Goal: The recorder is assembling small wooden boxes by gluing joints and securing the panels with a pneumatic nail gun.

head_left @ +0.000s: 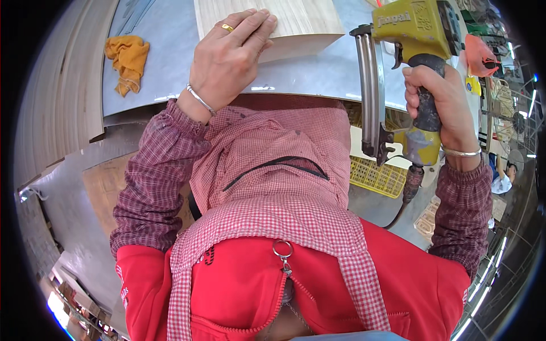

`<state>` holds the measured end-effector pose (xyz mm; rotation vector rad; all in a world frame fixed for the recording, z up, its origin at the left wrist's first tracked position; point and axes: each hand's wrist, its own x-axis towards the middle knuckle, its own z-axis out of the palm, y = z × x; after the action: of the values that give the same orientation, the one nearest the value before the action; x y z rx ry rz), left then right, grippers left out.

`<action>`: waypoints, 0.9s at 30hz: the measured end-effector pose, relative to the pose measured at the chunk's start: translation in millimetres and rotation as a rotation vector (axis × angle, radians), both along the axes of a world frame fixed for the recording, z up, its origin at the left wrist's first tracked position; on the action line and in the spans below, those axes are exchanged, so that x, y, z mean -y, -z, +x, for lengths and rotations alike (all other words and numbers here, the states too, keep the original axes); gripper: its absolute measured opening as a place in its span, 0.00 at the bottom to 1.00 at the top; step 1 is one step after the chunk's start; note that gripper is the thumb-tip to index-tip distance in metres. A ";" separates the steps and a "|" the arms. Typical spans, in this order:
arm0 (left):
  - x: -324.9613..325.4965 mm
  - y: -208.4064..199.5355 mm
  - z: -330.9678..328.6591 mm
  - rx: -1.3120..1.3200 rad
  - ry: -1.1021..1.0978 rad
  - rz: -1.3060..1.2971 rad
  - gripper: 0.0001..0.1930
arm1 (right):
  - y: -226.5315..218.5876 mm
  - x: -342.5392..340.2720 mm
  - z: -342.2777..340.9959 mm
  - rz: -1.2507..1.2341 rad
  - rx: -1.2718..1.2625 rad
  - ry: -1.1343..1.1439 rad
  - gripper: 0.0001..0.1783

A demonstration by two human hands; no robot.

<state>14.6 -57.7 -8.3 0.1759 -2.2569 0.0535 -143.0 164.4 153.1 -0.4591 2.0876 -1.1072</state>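
Observation:
My right hand (pixel 441 102) is wrapped round the black grip of a yellow pneumatic nail gun (pixel 409 25), held upright at the right with its long metal magazine to the left of the grip. An air hose (pixel 405 199) hangs from its lower end. At the top middle, my left hand (pixel 232 59) rests on a pale wooden box or block (pixel 301 20), its fingers stretched out over the top near the left side. The far part of the wooden piece is cut off by the picture's edge.
The wooden piece lies on a grey-blue table (pixel 170 74). An orange cloth (pixel 127 59) is crumpled on its left part. Long wooden boards (pixel 57 85) are stacked at the far left. Below the table at the right stands a yellow plastic crate (pixel 378 176). A person (pixel 501 182) is far right.

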 end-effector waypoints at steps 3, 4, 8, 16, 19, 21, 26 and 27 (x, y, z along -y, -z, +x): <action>17.1 6.9 -0.6 -0.003 0.055 -0.153 0.19 | -7.6 -4.2 2.2 -0.007 -0.042 -0.034 0.10; 19.0 8.1 0.3 -0.001 0.072 -0.203 0.21 | -8.1 -4.3 2.5 -0.009 -0.054 -0.047 0.10; -3.7 -2.7 -1.6 0.027 0.016 -0.008 0.21 | 6.6 -15.0 -17.4 0.140 -0.299 -0.125 0.11; -8.7 -22.2 4.3 0.016 0.085 0.093 0.18 | 73.5 -107.0 -85.3 0.447 -1.034 -0.056 0.16; -13.9 -29.2 16.4 0.042 0.096 0.139 0.19 | 83.0 -148.1 -112.0 0.682 -1.103 0.067 0.20; -18.2 -29.0 9.5 0.006 0.123 0.120 0.20 | 91.1 -168.1 -132.5 0.813 -1.107 0.112 0.22; -27.0 -39.7 32.8 -0.011 0.180 0.077 0.22 | 106.4 -232.1 -176.5 0.879 -1.167 0.188 0.24; -30.7 -39.8 32.3 0.017 0.174 0.046 0.22 | 102.4 -232.2 -180.6 0.921 -1.144 0.191 0.27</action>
<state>47.0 -27.0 31.5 0.0028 -2.2827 -0.0898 -323.6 396.6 50.7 -0.4563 3.3381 0.2870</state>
